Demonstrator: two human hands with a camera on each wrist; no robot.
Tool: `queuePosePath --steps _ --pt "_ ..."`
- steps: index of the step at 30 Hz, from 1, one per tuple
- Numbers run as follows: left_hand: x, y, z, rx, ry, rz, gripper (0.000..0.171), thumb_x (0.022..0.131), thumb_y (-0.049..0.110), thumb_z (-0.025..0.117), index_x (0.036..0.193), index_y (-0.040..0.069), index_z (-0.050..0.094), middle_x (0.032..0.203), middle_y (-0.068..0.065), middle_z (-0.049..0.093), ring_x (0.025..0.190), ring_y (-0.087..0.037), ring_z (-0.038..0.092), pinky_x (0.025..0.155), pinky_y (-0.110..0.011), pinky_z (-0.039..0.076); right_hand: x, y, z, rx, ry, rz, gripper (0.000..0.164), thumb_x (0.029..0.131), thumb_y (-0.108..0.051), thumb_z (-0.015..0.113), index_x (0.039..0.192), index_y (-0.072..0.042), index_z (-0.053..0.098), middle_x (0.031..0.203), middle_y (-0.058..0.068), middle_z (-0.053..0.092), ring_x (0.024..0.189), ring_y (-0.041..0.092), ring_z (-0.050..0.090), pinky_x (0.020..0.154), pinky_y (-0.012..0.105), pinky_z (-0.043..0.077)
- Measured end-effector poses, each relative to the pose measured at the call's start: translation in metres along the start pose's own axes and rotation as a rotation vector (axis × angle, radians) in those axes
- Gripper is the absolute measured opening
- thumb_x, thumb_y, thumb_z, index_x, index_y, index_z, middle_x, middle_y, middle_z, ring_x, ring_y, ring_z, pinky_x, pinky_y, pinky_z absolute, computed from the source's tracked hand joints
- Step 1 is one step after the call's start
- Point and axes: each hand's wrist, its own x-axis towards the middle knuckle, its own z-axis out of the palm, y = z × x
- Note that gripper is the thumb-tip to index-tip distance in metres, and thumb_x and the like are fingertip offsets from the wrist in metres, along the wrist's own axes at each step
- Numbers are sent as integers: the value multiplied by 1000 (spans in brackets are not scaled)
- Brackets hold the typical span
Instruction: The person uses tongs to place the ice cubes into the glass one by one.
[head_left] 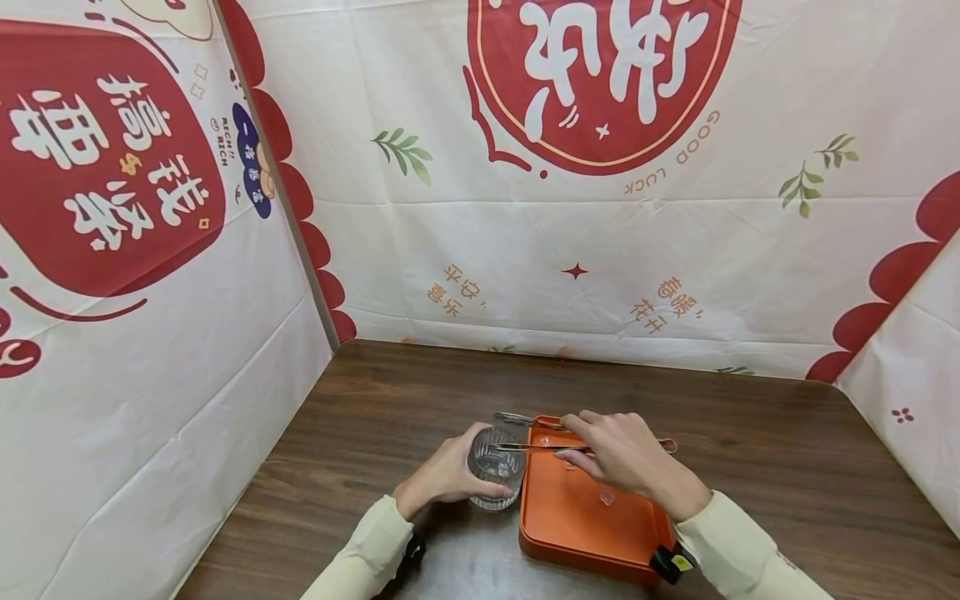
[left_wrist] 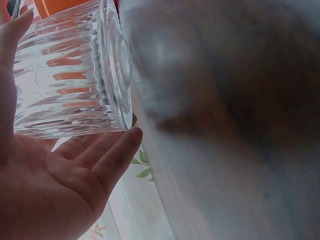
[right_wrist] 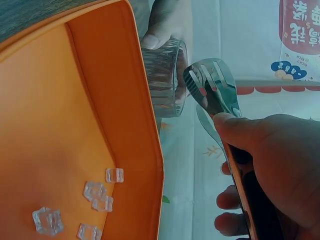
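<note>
A clear ribbed glass stands at the left side of an orange tray. My left hand holds it, thumb on the near side and fingers around the far side. In the left wrist view the fingers lie along the glass wall. My right hand grips metal tongs above the tray. Their two arms are spread, with the tips over the glass's mouth, and no cube shows between them. Several clear ice-like cubes lie on the tray's floor.
The tray has raised walls on a dark wooden table. A white printed cloth hangs behind the table, and another cloth panel borders its left side.
</note>
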Motion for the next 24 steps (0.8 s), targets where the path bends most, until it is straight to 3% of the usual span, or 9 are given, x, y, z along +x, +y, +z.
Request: queuePosePath --steps 5,11,15,24 --pt "-1 0 0 -16 8 14 86 66 48 90 135 18 48 112 -3 69 98 -18 66 86 -29 52 -4 1 -2 3 -23 37 40 85 -47 74 109 -16 66 82 -5 63 46 10 51 41 24 35" --pt "0 -2 1 1 16 18 86 66 48 90 134 19 48 112 -3 69 98 -17 65 87 -30 52 -9 0 -6 26 -121 125 45 91 -51 65 119 -15 63 92 0 68 48 10 50 43 25 36" --pt "1 -3 2 12 20 20 85 65 48 91 133 20 48 112 -2 69 99 -14 65 87 -30 52 -14 2 -8 49 -181 201 50 90 -56 65 121 -17 61 96 2 69 49 10 49 45 25 36" --pt "0 -2 1 9 25 27 83 65 48 91 132 19 49 110 0 69 99 -14 65 87 -31 52 -31 12 -18 11 -252 275 51 91 -63 58 118 -20 61 81 -2 64 45 7 43 42 25 32"
